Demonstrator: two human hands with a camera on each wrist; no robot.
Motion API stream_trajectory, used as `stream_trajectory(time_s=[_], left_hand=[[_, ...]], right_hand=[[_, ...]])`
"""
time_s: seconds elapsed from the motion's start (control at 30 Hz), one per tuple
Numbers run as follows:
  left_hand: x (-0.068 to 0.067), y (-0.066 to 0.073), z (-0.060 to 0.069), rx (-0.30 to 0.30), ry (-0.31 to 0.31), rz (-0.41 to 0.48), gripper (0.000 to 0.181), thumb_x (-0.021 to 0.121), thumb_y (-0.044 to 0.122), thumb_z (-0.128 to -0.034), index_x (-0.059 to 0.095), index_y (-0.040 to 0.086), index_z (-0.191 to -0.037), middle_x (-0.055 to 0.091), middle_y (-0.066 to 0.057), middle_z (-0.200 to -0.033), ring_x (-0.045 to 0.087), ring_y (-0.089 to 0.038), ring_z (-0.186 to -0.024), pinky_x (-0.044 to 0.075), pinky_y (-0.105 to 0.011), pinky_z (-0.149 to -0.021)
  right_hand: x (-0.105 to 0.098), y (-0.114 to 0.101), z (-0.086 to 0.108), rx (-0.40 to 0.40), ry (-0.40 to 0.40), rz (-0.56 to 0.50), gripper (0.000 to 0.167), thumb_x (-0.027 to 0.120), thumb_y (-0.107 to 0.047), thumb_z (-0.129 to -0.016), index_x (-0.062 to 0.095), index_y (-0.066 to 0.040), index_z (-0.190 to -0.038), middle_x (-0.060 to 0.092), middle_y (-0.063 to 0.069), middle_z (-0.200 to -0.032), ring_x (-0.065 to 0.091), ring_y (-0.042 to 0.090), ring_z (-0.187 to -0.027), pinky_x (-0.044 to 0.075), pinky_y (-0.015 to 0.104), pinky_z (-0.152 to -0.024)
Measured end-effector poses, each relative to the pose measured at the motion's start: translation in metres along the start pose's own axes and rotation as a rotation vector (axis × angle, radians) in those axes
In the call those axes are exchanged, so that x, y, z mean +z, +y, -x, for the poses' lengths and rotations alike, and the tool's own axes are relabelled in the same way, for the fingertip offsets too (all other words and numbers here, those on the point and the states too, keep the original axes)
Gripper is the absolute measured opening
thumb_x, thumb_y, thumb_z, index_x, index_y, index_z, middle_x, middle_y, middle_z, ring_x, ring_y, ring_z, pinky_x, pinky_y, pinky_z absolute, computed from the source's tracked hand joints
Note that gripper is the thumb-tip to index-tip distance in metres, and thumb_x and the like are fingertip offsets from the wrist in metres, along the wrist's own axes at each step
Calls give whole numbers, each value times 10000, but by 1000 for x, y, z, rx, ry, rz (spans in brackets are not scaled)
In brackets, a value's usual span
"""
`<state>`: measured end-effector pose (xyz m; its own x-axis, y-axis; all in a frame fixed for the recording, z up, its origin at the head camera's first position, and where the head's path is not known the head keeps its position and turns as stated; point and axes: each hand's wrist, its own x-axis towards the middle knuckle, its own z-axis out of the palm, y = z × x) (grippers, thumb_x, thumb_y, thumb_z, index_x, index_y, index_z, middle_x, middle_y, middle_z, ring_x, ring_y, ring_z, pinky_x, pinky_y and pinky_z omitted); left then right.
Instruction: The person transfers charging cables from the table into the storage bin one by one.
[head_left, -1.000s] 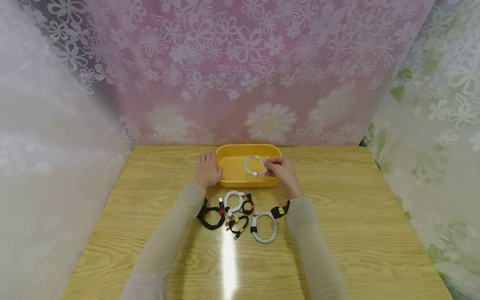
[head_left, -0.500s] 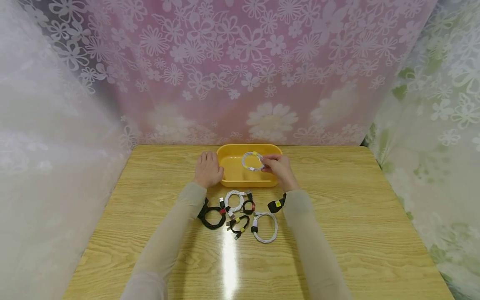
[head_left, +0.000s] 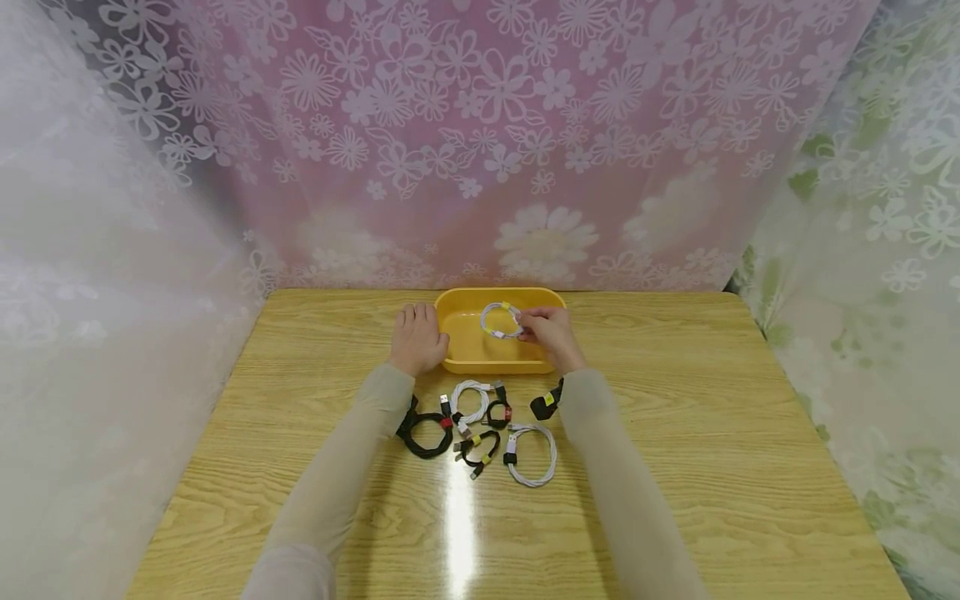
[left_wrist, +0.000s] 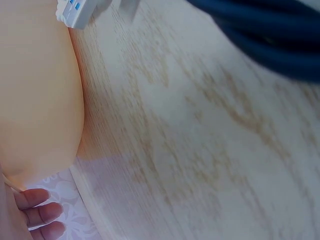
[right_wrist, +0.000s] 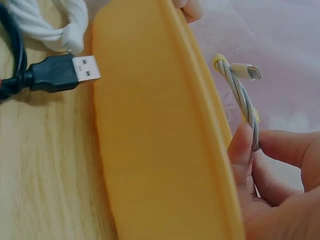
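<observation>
In the head view, my right hand (head_left: 552, 335) pinches a coiled pale USB cable (right_wrist: 241, 95) between thumb and fingers. The coil hangs over the inside of a yellow plastic bin (head_left: 495, 367), fastened with yellow ties. A USB-C plug shows on it in the right wrist view. My left hand (head_left: 417, 340) grips the bin's left end, its thumb at the rim. In the left wrist view its fingertips (left_wrist: 44, 214) curl down beside the bin's wall. Nothing else lies visibly inside the bin.
On the wooden table (head_left: 712, 433), before the bin, lie a white cable coil (head_left: 469, 400), a second white coil (head_left: 553, 458), a large black coil (head_left: 427, 455), a black cable with yellow ties (head_left: 491, 446) and a small black cable (head_left: 497, 417). A floral curtain (head_left: 480, 167) hangs behind.
My right hand has moved left and slightly away from me, carrying the coiled pale cable further over the bin's middle. My left hand stays at the bin's left end.
</observation>
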<state>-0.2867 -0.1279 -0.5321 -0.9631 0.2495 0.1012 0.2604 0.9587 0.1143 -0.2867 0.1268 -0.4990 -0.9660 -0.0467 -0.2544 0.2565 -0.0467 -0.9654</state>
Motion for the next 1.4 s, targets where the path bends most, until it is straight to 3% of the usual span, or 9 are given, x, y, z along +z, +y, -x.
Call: stream_trajectory(time_s=[0.23, 0.53, 0.9, 1.13, 1.4], left_hand=[[-2, 0, 1, 5, -6, -3, 308, 408, 257, -979, 463, -17, -1110, 440, -201, -1095, 394, -388, -1068, 309, -475, -957], [-2, 0, 0, -1, -17, -5, 314, 407, 264, -990, 458, -16, -1123, 444, -202, -1104, 396, -384, -1066, 310, -478, -959], [0, 1, -1, -6, -10, 0, 316, 423, 253, -992, 464, -22, -1141, 449, -210, -1123, 397, -387, -1076, 307, -482, -967], [0, 0, 0, -5, -3, 8, 302, 432, 251, -988, 470, -17, -1122, 457, -204, -1103, 408, -385, -1064, 320, -478, -960], [2, -1, -1, 5, 15, -13, 288, 439, 260, -984, 463, -7, -1093, 439, -188, -1060, 396, -367, -1009, 318, -459, -903]], right_hand=[[2, 10, -11, 48, 17, 17, 264, 623, -65, -964, 616, 115, -1157, 572, 128, -1020, 582, 127, -676, 561, 263, -673], [4, 13, -16, 106, 21, 92, 283, 619, -46, -961, 614, 123, -1187, 578, 167, -1042, 595, 156, -652, 561, 378, -807], [7, 16, -28, 188, 32, 133, 307, 613, -10, -956, 591, 132, -1227, 559, 177, -1008, 576, 193, -698, 575, 346, -754], [8, 20, -33, 193, 29, 167, 308, 613, -12, -956, 589, 127, -1229, 567, 180, -1017, 584, 202, -746, 574, 338, -755], [9, 26, -39, 142, 47, 259, 232, 656, -16, -929, 638, 117, -1119, 601, 154, -912, 615, 172, -646, 562, 268, -612]])
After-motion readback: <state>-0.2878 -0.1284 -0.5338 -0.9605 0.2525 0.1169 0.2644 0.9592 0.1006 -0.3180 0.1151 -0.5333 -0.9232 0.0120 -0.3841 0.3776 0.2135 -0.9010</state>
